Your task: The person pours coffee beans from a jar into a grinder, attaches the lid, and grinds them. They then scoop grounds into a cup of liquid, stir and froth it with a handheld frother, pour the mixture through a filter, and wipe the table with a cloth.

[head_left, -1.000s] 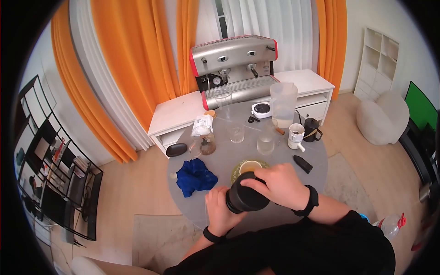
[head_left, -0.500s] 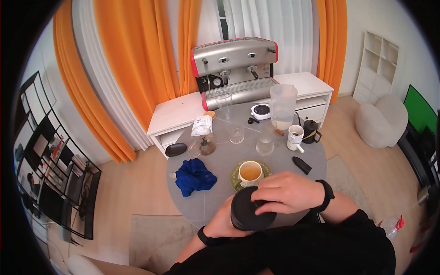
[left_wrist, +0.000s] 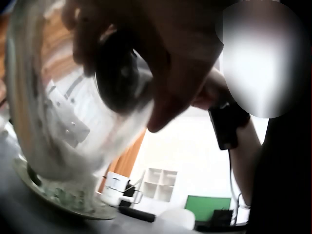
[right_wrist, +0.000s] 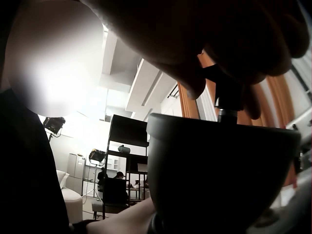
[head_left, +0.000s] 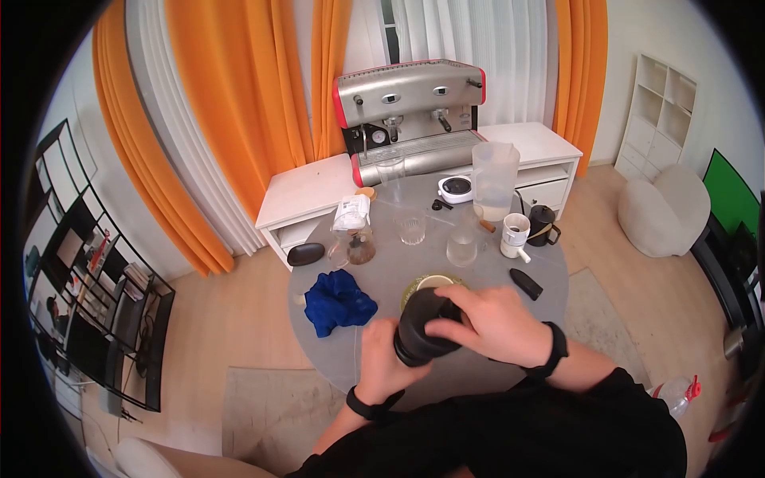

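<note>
In the head view both hands are at a manual coffee grinder (head_left: 421, 325), black on top and leaning in front of the person's chest. My left hand (head_left: 379, 360) grips it round its side. Above the lid, my right hand (head_left: 504, 325) pinches the crank fitting on the central shaft (right_wrist: 227, 115), and the black bowl-shaped hopper (right_wrist: 219, 170) fills much of the right wrist view. A clear glass jar (left_wrist: 29, 117) looms in the left wrist view. Just beyond the grinder sits a cup (head_left: 434, 280) on a green patterned saucer (head_left: 408, 291), both partly hidden.
A blue cloth (head_left: 339, 303) lies on the left of the round grey table (head_left: 335, 362). Farther back stand a glass server (head_left: 360, 250), a tumbler (head_left: 411, 232), a second glass (head_left: 461, 250), a translucent pitcher (head_left: 494, 179) and a black kettle (head_left: 543, 226). An espresso machine (head_left: 410, 103) is behind.
The grinder drew in close to the body, uncovering the cup, then moved forward and tilted so it covers part of the cup again. The right hand shifted round on the lid.
</note>
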Tool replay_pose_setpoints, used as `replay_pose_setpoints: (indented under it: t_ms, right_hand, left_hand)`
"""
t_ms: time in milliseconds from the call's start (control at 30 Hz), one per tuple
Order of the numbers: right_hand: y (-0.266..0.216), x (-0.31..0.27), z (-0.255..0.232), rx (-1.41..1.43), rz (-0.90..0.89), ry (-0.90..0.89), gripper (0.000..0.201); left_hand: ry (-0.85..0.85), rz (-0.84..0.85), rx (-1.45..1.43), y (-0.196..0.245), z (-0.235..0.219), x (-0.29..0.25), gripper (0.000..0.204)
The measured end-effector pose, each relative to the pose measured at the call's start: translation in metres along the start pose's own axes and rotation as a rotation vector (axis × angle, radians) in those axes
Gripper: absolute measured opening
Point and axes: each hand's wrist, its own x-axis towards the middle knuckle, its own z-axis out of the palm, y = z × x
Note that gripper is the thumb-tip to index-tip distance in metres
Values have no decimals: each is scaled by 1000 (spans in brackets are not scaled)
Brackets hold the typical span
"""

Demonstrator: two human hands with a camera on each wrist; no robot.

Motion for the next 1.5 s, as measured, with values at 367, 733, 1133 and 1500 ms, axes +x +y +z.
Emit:
replay_pose_setpoints:
  t_ms: [367,733,1133,1500]
  right_hand:
    - [19,-5,-6,75,-342,-128,24]
    - [20,2,24,-141,73,250,31]
    - [35,0,-8,324,-513,-218,26]
    - [16,6,45,23,-8,326,21]
  left_hand:
    - [-444,-21,-600,-9,3,-8,90]
    - [209,56,216,6,11,2,64]
    - [-598,-92,-717,-8,-1,-2,98]
    - [269,-13,13,0,34,2,70]
